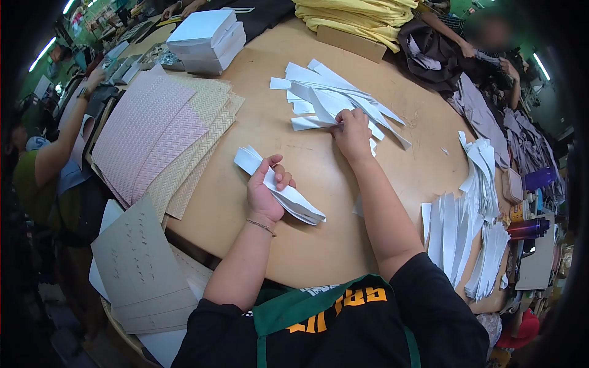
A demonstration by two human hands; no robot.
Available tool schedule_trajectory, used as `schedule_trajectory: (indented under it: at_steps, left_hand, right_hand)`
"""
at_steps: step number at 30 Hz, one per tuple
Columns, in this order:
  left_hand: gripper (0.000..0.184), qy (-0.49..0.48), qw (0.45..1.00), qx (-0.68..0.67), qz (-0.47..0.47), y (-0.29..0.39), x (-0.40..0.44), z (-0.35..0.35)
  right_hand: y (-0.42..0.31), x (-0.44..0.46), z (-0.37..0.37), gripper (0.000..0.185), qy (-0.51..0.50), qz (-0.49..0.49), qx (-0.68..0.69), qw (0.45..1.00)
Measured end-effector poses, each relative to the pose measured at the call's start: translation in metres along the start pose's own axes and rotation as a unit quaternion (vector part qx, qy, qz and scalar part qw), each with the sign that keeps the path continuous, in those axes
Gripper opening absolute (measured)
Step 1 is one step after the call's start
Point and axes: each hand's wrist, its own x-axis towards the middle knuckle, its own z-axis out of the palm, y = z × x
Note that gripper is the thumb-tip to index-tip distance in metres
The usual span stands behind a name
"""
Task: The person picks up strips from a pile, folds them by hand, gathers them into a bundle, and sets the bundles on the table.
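Note:
My left hand [268, 187] is closed around a small bundle of white strips [297, 203], palm up, above the table's near part. The strips look like paper or stiff fabric; I cannot tell which. Further out, my right hand [354, 132] pinches at the near edge of a loose pile of white strips [325, 89]. Its fingertips touch a strip there, partly hidden by the hand. The strips in the pile lie crossed over one another at several angles.
Patterned pink and cream sheets [147, 126] lie at the left, above a grey marked board [144, 270]. A white stack [207, 42] and folded yellow cloth [356, 18] stand at the back. More white strips [454, 233] lie right, near a dark tumbler [529, 228]. Other people work at both sides.

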Motion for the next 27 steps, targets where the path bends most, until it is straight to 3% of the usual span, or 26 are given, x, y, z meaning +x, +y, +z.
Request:
schedule_trajectory:
  at_steps: [3, 6, 9, 11, 12, 15, 17, 18, 21, 22, 24, 25, 27]
  left_hand:
    - [0.025, -0.009, 1.0, -0.017, -0.015, 0.001, 0.0, -0.002]
    - [0.027, -0.011, 1.0, -0.014, -0.015, 0.001, 0.0, -0.002]
    - [0.031, 0.002, 0.999, -0.03, -0.016, 0.002, 0.0, 0.0]
    - [0.043, 0.013, 0.999, -0.032, 0.005, 0.002, -0.002, 0.002]
    - [0.047, 0.015, 0.999, -0.032, 0.021, 0.003, -0.004, 0.005]
    - [0.058, 0.046, 0.996, -0.03, 0.076, 0.003, -0.008, 0.018]
    - [0.067, 0.076, 0.99, -0.028, 0.112, 0.0, -0.01, 0.024]
    - [0.059, 0.059, 0.996, 0.002, 0.062, 0.001, -0.009, 0.014]
    - [0.042, 0.064, 0.998, 0.007, 0.003, -0.002, -0.002, 0.004]
    - [0.025, 0.061, 0.997, -0.039, -0.017, 0.0, -0.002, 0.001]
    - [0.021, 0.035, 0.998, -0.04, -0.021, -0.001, 0.001, -0.011]
    - [0.019, 0.024, 0.999, -0.042, -0.021, 0.0, 0.0, -0.012]
    - [0.014, 0.082, 0.996, -0.027, 0.037, -0.001, -0.001, 0.002]
  right_hand:
    - [-0.005, -0.003, -0.006, 0.018, -0.009, -0.083, -0.044, 0.996]
    - [-0.014, 0.009, -0.006, 0.016, -0.165, -0.046, 0.175, 0.969]
    - [-0.054, 0.009, -0.009, 0.017, -0.174, -0.065, 0.482, 0.856]
    - [-0.088, -0.001, -0.033, 0.019, -0.234, 0.006, 0.572, 0.787]
    - [-0.099, -0.007, -0.033, 0.019, -0.242, 0.023, 0.577, 0.78]
    - [-0.099, -0.03, -0.011, 0.025, -0.383, 0.111, 0.447, 0.801]
    - [-0.102, -0.049, -0.012, 0.029, -0.305, -0.027, 0.254, 0.917]
    - [-0.102, -0.055, -0.01, 0.032, -0.266, -0.034, 0.255, 0.929]
    - [-0.102, -0.056, -0.018, 0.03, -0.305, -0.115, 0.199, 0.924]
    - [-0.101, -0.056, -0.022, 0.03, -0.299, -0.137, 0.18, 0.927]
    - [-0.092, -0.057, -0.033, 0.029, -0.292, -0.184, 0.142, 0.928]
    - [-0.082, -0.044, -0.044, 0.028, -0.308, -0.214, 0.197, 0.906]
    - [-0.051, -0.011, -0.041, 0.022, -0.252, -0.033, 0.257, 0.932]
